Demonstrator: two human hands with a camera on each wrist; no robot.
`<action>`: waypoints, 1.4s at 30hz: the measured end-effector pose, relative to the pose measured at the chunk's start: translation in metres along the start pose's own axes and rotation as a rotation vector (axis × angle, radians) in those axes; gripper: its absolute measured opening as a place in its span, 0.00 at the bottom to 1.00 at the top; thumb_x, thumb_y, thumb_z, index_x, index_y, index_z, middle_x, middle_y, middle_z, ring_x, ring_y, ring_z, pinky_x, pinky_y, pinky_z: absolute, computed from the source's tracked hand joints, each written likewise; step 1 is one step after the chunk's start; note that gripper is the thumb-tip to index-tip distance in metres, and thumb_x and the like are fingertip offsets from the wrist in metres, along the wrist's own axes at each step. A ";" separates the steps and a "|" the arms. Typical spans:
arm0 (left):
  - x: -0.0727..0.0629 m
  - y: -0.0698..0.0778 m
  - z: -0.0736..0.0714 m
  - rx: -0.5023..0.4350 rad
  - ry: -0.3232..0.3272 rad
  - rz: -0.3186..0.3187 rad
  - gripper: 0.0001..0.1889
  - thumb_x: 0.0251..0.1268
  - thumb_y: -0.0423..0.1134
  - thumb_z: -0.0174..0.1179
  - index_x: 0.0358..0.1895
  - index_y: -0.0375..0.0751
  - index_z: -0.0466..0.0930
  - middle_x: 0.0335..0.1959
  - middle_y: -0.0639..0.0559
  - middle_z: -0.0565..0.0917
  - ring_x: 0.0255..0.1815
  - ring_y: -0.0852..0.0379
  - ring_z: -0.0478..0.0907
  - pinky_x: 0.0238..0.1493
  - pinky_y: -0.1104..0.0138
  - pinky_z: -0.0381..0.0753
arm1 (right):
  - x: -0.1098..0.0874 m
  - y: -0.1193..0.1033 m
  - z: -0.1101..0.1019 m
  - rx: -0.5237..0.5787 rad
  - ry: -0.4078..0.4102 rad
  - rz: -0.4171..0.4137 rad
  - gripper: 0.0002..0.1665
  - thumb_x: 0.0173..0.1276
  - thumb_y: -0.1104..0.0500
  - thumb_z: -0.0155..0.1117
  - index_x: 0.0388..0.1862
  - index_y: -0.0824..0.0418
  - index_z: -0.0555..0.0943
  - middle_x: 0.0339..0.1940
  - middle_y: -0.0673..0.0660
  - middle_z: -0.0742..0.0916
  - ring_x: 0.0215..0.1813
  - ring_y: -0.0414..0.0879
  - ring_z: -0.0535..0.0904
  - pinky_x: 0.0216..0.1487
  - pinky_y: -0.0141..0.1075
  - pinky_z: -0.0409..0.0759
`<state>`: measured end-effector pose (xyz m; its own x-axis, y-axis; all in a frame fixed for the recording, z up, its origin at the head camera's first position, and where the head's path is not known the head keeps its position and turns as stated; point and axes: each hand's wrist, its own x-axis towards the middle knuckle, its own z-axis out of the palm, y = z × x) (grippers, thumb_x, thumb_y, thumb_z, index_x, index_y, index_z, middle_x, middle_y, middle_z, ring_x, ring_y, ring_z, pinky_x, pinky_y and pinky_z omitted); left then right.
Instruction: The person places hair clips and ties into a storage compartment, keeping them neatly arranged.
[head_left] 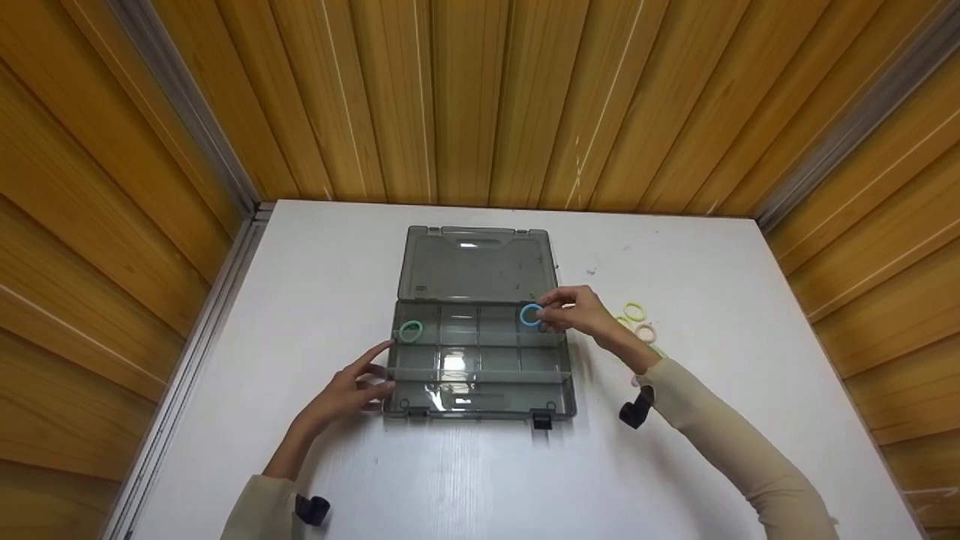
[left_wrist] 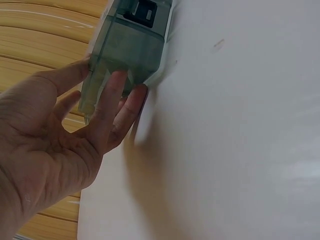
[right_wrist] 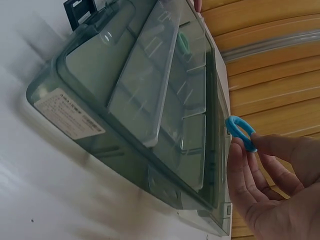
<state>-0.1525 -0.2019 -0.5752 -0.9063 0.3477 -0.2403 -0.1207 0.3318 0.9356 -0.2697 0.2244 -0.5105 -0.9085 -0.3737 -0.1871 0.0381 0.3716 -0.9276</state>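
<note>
A smoky translucent compartment box (head_left: pixel 499 361) lies on the white table with its lid (head_left: pixel 480 262) folded back. My right hand (head_left: pixel 574 311) pinches a blue ring (head_left: pixel 530 315) between thumb and fingertips, over the far right compartment in the head view. In the right wrist view the blue ring (right_wrist: pixel 240 132) stands out beside the box's rim. A green ring (head_left: pixel 410 331) leans in the far left compartment. My left hand (head_left: pixel 351 386) rests its spread fingers against the box's left side; the left wrist view shows those fingertips touching the box wall (left_wrist: pixel 127 52).
Several pastel rings, among them a yellow one (head_left: pixel 634 311) and a pink one (head_left: pixel 646 333), lie right of the box, partly hidden by the right forearm. A black latch (head_left: pixel 541 421) sticks out at the box's front. Wood-patterned walls (head_left: pixel 465 105) enclose the table.
</note>
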 end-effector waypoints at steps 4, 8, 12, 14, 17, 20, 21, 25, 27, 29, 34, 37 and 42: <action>0.001 0.001 0.001 0.002 0.000 -0.008 0.40 0.73 0.41 0.63 0.83 0.54 0.52 0.63 0.27 0.73 0.58 0.35 0.83 0.50 0.51 0.88 | 0.006 -0.005 0.013 -0.010 -0.009 0.005 0.20 0.70 0.61 0.70 0.55 0.72 0.83 0.41 0.61 0.90 0.36 0.41 0.89 0.41 0.32 0.88; 0.000 0.004 0.001 0.002 0.002 -0.018 0.40 0.74 0.41 0.63 0.83 0.54 0.51 0.65 0.27 0.72 0.59 0.34 0.82 0.51 0.50 0.88 | 0.011 -0.011 0.027 -0.029 -0.011 0.011 0.19 0.69 0.60 0.71 0.54 0.70 0.84 0.42 0.59 0.91 0.39 0.41 0.89 0.43 0.33 0.88; -0.002 0.005 0.001 0.004 0.012 -0.023 0.40 0.74 0.40 0.62 0.83 0.54 0.52 0.64 0.27 0.73 0.57 0.36 0.84 0.50 0.50 0.88 | 0.017 -0.014 0.039 -0.011 -0.031 -0.007 0.18 0.68 0.62 0.71 0.53 0.71 0.84 0.39 0.54 0.90 0.39 0.44 0.89 0.43 0.34 0.89; -0.004 0.005 0.002 0.004 0.008 -0.021 0.40 0.74 0.40 0.62 0.83 0.54 0.51 0.63 0.27 0.73 0.56 0.37 0.84 0.49 0.50 0.88 | 0.020 -0.015 0.046 0.009 -0.046 -0.021 0.17 0.68 0.64 0.70 0.52 0.73 0.84 0.38 0.54 0.90 0.38 0.42 0.88 0.43 0.33 0.89; -0.006 0.004 0.002 -0.003 -0.001 -0.018 0.40 0.74 0.40 0.62 0.83 0.54 0.51 0.63 0.28 0.73 0.56 0.37 0.84 0.50 0.50 0.88 | 0.024 -0.015 0.055 0.037 -0.066 -0.030 0.17 0.68 0.66 0.70 0.52 0.75 0.83 0.38 0.55 0.90 0.36 0.39 0.87 0.42 0.33 0.89; -0.007 0.003 0.002 -0.006 -0.009 -0.007 0.40 0.74 0.40 0.63 0.83 0.53 0.51 0.63 0.27 0.73 0.56 0.37 0.84 0.50 0.50 0.88 | 0.027 -0.015 0.064 0.059 -0.073 -0.031 0.17 0.68 0.67 0.69 0.52 0.76 0.82 0.39 0.59 0.90 0.35 0.38 0.87 0.44 0.38 0.89; -0.008 0.002 0.002 -0.005 -0.011 -0.005 0.40 0.74 0.41 0.63 0.83 0.53 0.51 0.63 0.27 0.73 0.56 0.38 0.84 0.50 0.51 0.88 | 0.028 -0.015 0.067 0.067 -0.072 -0.029 0.17 0.67 0.67 0.69 0.52 0.76 0.82 0.40 0.60 0.90 0.35 0.39 0.87 0.45 0.40 0.90; -0.008 0.002 0.003 -0.009 -0.023 0.005 0.40 0.74 0.42 0.63 0.83 0.54 0.51 0.63 0.27 0.73 0.56 0.39 0.84 0.51 0.52 0.88 | 0.030 -0.016 0.077 0.094 -0.067 -0.026 0.17 0.66 0.68 0.70 0.51 0.78 0.82 0.39 0.62 0.90 0.35 0.41 0.88 0.47 0.45 0.89; -0.009 0.002 0.005 -0.013 -0.025 -0.002 0.40 0.74 0.42 0.63 0.83 0.55 0.52 0.63 0.28 0.73 0.56 0.40 0.84 0.51 0.52 0.88 | 0.031 -0.015 0.082 0.115 -0.063 -0.017 0.17 0.66 0.69 0.70 0.50 0.78 0.82 0.38 0.60 0.90 0.36 0.43 0.88 0.48 0.46 0.89; -0.010 0.002 0.006 -0.015 -0.027 -0.012 0.40 0.73 0.42 0.63 0.83 0.56 0.52 0.63 0.28 0.73 0.56 0.41 0.85 0.51 0.52 0.88 | 0.030 -0.015 0.088 0.128 -0.055 -0.014 0.17 0.65 0.69 0.71 0.50 0.78 0.82 0.35 0.57 0.90 0.35 0.43 0.88 0.49 0.47 0.89; -0.013 0.003 0.008 -0.010 -0.035 -0.014 0.40 0.73 0.40 0.63 0.83 0.56 0.52 0.63 0.28 0.73 0.54 0.43 0.85 0.50 0.52 0.88 | 0.029 -0.015 0.104 0.157 -0.016 -0.017 0.17 0.66 0.68 0.71 0.51 0.78 0.83 0.34 0.53 0.90 0.35 0.41 0.88 0.47 0.42 0.89; -0.015 0.003 0.007 -0.012 -0.038 -0.005 0.40 0.74 0.40 0.63 0.83 0.55 0.51 0.62 0.28 0.73 0.52 0.43 0.86 0.49 0.52 0.89 | 0.030 -0.018 0.113 0.181 0.008 -0.007 0.17 0.66 0.68 0.70 0.51 0.77 0.83 0.35 0.55 0.90 0.36 0.43 0.88 0.48 0.43 0.89; -0.020 0.000 0.006 -0.009 -0.029 -0.003 0.40 0.74 0.39 0.62 0.83 0.55 0.51 0.61 0.28 0.73 0.52 0.44 0.86 0.48 0.54 0.89 | 0.034 -0.024 0.129 0.165 0.061 -0.010 0.12 0.66 0.69 0.70 0.48 0.74 0.84 0.37 0.62 0.90 0.34 0.45 0.87 0.44 0.45 0.90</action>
<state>-0.1321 -0.2037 -0.5722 -0.8938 0.3723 -0.2501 -0.1268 0.3252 0.9371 -0.2481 0.0933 -0.5359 -0.9324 -0.3231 -0.1621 0.0919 0.2219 -0.9707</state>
